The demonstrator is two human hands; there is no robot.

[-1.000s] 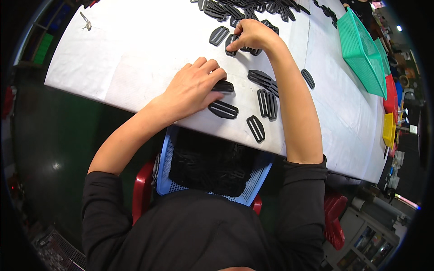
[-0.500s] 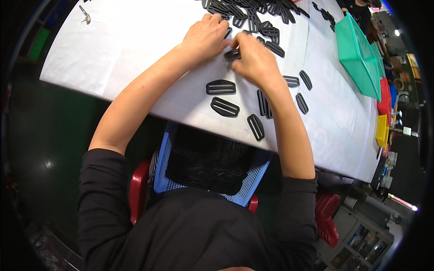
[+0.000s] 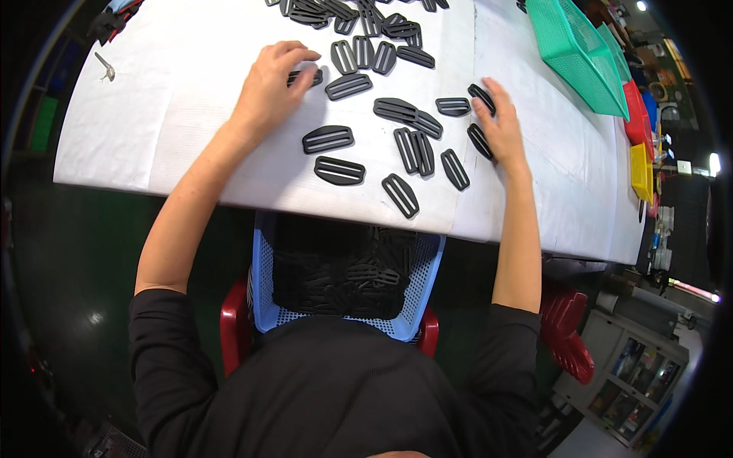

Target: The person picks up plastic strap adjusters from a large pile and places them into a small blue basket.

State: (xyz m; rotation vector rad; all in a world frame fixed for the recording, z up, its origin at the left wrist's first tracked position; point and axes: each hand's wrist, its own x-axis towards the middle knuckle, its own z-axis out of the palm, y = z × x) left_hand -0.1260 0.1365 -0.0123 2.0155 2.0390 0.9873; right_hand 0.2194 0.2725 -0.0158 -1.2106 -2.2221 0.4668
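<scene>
Black plastic slide buckles, long with slots through them, lie spread over the white-covered table (image 3: 191,114). On the left, my left hand (image 3: 267,91) has its fingers apart, its thumb over one slide buckle (image 3: 316,79) that lies partly hidden under it. My right hand (image 3: 502,130) is out to the right with fingers stretched. Its fingertips are at one tilted buckle (image 3: 479,95), and another buckle (image 3: 479,143) lies against the hand's left side. Between the hands are several loose buckles, among them an overlapping pair (image 3: 397,111) and one near the front edge (image 3: 401,196).
A heap of buckles (image 3: 313,11) lies at the far side. Below the table edge, a blue basket (image 3: 265,298) holds many black pieces. Green (image 3: 588,76), red (image 3: 637,118) and yellow (image 3: 641,172) baskets line the right. A small metal object (image 3: 107,69) lies far left.
My hands, close together near the heap before, have moved apart, the left leftward and the right rightward and nearer. More separate buckles show between them. The whole view has shifted slightly.
</scene>
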